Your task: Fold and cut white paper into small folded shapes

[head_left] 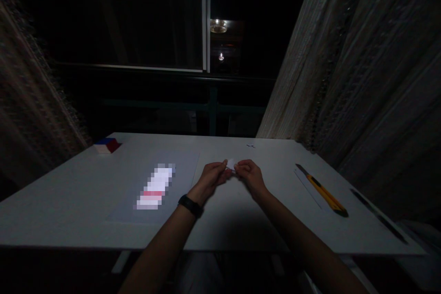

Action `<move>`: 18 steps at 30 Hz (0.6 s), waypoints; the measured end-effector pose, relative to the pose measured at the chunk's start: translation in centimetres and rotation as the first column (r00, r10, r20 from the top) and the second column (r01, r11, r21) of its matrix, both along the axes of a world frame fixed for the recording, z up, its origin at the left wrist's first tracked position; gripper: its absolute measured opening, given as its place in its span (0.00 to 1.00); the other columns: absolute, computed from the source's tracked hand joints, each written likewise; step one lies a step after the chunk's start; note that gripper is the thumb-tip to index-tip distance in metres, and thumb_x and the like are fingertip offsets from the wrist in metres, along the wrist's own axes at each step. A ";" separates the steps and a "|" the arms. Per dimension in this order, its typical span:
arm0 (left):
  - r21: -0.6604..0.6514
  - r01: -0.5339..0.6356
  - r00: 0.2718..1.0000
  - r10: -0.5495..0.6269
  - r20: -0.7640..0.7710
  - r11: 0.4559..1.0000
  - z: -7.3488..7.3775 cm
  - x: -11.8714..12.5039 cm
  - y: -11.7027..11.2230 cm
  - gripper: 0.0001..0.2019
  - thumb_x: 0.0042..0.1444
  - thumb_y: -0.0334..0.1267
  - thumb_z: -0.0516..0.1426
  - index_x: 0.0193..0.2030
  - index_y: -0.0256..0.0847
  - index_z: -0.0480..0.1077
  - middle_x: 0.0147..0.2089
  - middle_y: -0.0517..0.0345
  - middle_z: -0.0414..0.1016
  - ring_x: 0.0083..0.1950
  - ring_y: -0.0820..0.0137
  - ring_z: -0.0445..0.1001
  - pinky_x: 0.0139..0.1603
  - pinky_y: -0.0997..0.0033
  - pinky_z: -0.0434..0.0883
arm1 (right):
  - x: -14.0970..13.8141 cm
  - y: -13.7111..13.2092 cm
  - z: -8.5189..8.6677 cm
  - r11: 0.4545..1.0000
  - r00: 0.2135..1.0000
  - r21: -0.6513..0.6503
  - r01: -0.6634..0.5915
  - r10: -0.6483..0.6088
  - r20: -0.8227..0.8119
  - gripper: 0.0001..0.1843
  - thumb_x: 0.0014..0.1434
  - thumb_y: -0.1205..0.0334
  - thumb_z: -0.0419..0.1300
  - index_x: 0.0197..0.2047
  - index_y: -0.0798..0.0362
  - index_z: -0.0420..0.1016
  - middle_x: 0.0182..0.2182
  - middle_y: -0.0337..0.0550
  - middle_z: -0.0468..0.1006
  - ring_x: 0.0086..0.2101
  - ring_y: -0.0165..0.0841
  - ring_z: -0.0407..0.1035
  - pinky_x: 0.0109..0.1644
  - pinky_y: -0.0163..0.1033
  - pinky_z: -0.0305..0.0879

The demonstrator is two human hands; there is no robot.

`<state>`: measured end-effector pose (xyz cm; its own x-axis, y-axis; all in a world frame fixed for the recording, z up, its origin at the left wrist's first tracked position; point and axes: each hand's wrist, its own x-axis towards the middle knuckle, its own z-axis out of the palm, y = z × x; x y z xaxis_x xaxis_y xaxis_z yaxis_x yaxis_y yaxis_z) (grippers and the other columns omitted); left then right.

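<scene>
Both my hands meet above the middle of the white table point(76, 193), pinching a small white piece of paper point(230, 164) between them. My left hand point(212, 175), with a black watch on its wrist, grips the paper's left side with closed fingers. Closed on the paper's right side is my right hand point(251, 175). The paper is held slightly above the tabletop.
A yellow utility knife point(324, 191) lies to the right, next to a ruler-like strip point(306, 186). A dark pen-like stick point(377, 216) lies near the right edge. A blurred-out item point(155, 186) rests on a grey sheet point(179, 165). A coloured cube point(106, 145) sits at far left. Curtains flank the dark window.
</scene>
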<state>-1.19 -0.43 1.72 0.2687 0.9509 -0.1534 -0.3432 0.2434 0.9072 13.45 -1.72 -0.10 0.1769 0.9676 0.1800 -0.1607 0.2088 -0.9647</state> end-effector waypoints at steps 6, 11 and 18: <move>-0.086 0.049 0.994 -0.040 0.097 0.995 0.1 -0.2 0.1 0.10 0.48 0.38 0.62 0.30 0.30 0.72 0.29 0.48 0.75 0.27 0.75 0.73 0.22 0.82 0.65 | -0.2 -0.2 -0.1 1.000 0.994 0.021 0.021 -0.023 0.106 0.16 0.40 0.51 0.68 0.25 0.56 0.76 0.22 0.41 0.77 0.25 0.30 0.67 0.32 0.36 0.62; -0.114 0.114 0.980 -0.093 0.175 0.987 0.3 -0.5 0.0 0.07 0.49 0.33 0.61 0.32 0.29 0.72 0.31 0.48 0.76 0.30 0.74 0.74 0.26 0.81 0.68 | -0.2 -0.3 -0.1 0.997 0.987 0.041 0.066 -0.071 0.144 0.15 0.41 0.51 0.67 0.28 0.55 0.79 0.25 0.42 0.79 0.27 0.33 0.68 0.35 0.38 0.63; -0.109 0.139 0.970 -0.113 0.216 0.984 0.4 -0.4 -0.1 0.04 0.51 0.26 0.58 0.33 0.27 0.72 0.32 0.46 0.76 0.33 0.73 0.75 0.34 0.79 0.71 | -0.1 0.0 -0.4 0.992 0.984 0.050 0.118 -0.124 0.128 0.15 0.41 0.51 0.67 0.27 0.55 0.79 0.24 0.43 0.78 0.27 0.33 0.68 0.35 0.38 0.62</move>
<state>-1.59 -0.52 2.08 0.4233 0.8848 -0.1946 -0.4805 0.4014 0.7797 13.37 -1.73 -0.48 0.2643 0.9316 0.2497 -0.0048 0.2601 -0.9656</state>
